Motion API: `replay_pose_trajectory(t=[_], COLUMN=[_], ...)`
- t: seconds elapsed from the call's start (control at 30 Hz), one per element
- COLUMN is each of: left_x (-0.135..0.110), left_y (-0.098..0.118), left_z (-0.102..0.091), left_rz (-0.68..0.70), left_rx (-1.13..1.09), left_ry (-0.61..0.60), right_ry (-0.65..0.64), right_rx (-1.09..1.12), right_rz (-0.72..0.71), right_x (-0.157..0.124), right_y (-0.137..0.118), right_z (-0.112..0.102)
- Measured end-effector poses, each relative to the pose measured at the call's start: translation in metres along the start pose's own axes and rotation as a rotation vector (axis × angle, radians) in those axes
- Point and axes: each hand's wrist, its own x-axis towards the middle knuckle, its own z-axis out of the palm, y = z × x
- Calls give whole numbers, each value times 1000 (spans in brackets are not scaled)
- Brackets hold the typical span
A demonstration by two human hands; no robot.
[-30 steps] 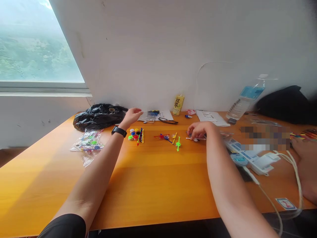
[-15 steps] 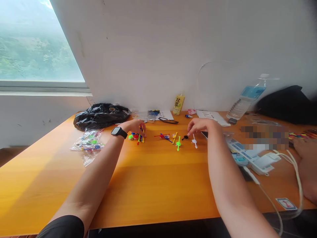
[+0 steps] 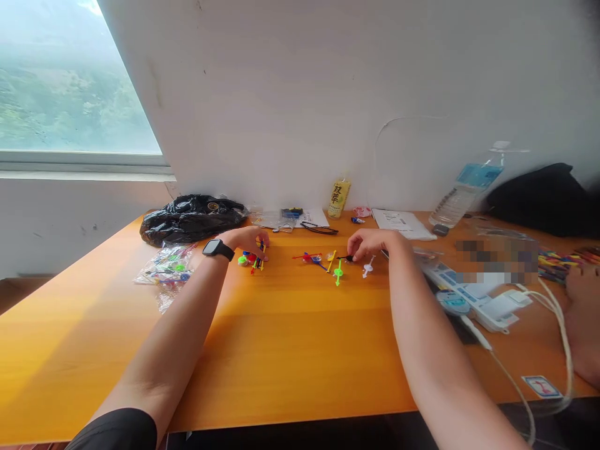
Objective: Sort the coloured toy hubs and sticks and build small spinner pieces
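My left hand point(image 3: 247, 238), with a black watch above it, is closed around a bunch of coloured plastic arrow spinners point(image 3: 255, 260). Red, yellow and blue arrow tips stick out below the fingers, and a green disc point(image 3: 242, 260) shows at the bunch's left side. My right hand point(image 3: 367, 241) pinches a black arrow spinner point(image 3: 347, 257) at table level. Close by lie a green arrow spinner point(image 3: 338, 273), a white one point(image 3: 368, 267) and a yellow one point(image 3: 331, 261). Left of these, red and blue spinners point(image 3: 315, 258) overlap.
A clear bag of spinners point(image 3: 171, 269) and a black plastic bag point(image 3: 192, 220) are at left. Against the wall stand a yellow drink bottle point(image 3: 339, 199) and a tilted water bottle point(image 3: 466, 190). A power strip point(image 3: 473, 297) with cables and another person's bare skin point(image 3: 584, 319) are at right.
My right hand has moved slightly left and closed on the black spinner. My left hand, with its bunch, has shifted a little left. The other spinners lie about where they were.
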Motion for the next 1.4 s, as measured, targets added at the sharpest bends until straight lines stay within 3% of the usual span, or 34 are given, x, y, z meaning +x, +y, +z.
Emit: replay_pose_trajectory(t=[0.13,0.3,0.53,0.8,1.07,1.23,1.4], left_x=[-8,-16,-29,-48,-34,-39,-37], left_y=[-4,-16,-40,-53,-67,-58,-45], left_z=[-5,-15,-24,-25,-16,-19,-18], left_rz=[-6,-7,-72,29,8,20,28], left_rx=[-24,-163,-277,-260,-174,-231,-258], left_ry=[24,114,-25,-187,-108,-68,-44], right_ry=[20,222,340,309,227,144,181], right_rx=[43,148,307,325,272,346,469], right_rz=[-65,-195,-330,-437,-497,-588,-603], right_x=[-5,-16,-24,-16,-7,0,19], right_y=[-9,-28,-55,-70,-90,-117,-144], right_z=[0,-1,-1,6,19,38,63])
